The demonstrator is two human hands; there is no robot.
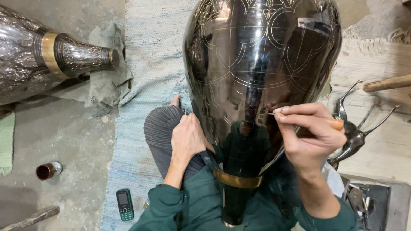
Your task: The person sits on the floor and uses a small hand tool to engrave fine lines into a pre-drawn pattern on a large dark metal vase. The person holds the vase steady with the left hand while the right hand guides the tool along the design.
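Here I'm bracing the heavy, slick vase (261,85) with my flat left hand (187,139) at eight o'clock; my right hand (310,134) is pinching the scriber (299,117).

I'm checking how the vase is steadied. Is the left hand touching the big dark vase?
Touching. The head view shows the left hand pressed flat against the lower side of the vase, no gap between them.
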